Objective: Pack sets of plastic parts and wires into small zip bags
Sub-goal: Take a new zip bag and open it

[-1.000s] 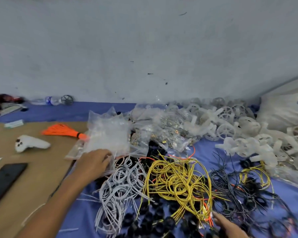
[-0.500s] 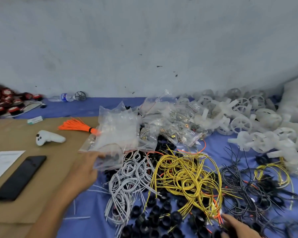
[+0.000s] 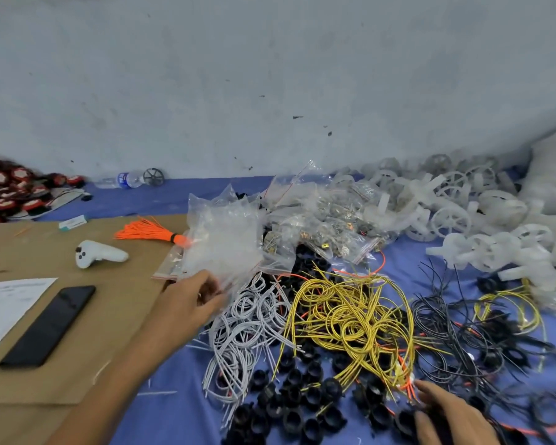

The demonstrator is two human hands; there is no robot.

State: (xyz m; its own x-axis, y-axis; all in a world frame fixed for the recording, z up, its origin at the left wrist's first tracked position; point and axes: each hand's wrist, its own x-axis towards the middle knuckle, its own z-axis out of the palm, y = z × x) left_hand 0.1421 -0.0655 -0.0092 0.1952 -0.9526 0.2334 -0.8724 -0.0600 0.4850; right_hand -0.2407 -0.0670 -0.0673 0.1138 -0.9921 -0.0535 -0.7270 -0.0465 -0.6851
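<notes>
As left hand [image 3: 190,303] pinches one clear zip bag [image 3: 235,276], right hand [image 3: 446,415] rests loose on black plastic rings [image 3: 302,409]; next, probably opening it.

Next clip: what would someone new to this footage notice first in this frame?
The bright tangle of yellow wires at the centre of the blue cloth stands out most, flanked by white wires on its left and black wires on its right. Behind it, a heap of white plastic wheels runs along the wall on the right. The left hand reaches to a pile of clear zip bags at the cardboard's edge.
</notes>
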